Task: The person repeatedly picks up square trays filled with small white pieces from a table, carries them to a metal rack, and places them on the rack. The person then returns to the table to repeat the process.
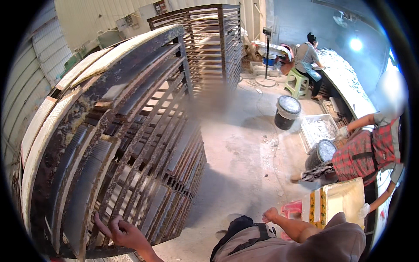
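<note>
A tall dark metal rack with many slatted levels fills the left side. Wide grey trays with rough, crusted edges sit in its near levels. At the rack's lower front, my left hand has its fingers apart and bent, against or just in front of the rails; contact is hard to make out. Close to my body on the right, my right hand is loosely curled with nothing visible in it. Nearest to it are a red plastic item and a white foam box with yellow printed tape.
Another slatted rack stands behind. Lidded black buckets and a white crate stand on the floor. A co-worker in a red plaid apron is beside the long table; another person sits on a green stool.
</note>
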Available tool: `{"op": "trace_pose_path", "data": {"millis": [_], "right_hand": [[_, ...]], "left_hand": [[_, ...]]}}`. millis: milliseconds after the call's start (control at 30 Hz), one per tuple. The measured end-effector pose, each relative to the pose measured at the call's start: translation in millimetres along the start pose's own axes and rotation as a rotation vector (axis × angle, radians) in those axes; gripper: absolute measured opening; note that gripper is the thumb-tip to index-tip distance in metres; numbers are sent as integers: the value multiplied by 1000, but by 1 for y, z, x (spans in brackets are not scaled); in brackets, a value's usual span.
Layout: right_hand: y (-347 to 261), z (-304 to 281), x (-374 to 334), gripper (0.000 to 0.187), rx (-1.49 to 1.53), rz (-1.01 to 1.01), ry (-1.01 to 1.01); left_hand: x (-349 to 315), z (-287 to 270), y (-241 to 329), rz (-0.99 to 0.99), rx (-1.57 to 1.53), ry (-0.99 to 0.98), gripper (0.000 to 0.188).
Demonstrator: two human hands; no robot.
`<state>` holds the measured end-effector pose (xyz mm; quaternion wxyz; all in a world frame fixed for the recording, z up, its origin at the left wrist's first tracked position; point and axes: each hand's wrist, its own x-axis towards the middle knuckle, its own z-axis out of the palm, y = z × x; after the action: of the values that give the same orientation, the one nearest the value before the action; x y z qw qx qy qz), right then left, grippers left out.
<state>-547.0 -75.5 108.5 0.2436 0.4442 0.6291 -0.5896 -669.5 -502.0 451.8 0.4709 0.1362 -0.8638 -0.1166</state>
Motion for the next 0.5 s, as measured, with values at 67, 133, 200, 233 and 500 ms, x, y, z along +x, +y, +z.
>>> {"op": "trace_pose_path", "data": {"millis": [67, 133, 200, 233, 500], "right_hand": [[1, -1, -7, 12, -30, -9, -7], [4, -4, -13, 12, -66, -23, -1], [8, -4, -15, 13, -115, -49, 40], [12, -4, -15, 13, -148, -65, 73], [15, 2, -19, 14, -197, -85, 180]], "left_hand": [[-5, 3, -13, -14, 19, -17, 22], [-6, 2, -20, -17, 15, -28, 22], [-5, 0, -17, 4, 8, -17, 22], [-5, 0, -18, 18, 17, -7, 22], [3, -11, 3, -14, 26, -33, 22]]}}
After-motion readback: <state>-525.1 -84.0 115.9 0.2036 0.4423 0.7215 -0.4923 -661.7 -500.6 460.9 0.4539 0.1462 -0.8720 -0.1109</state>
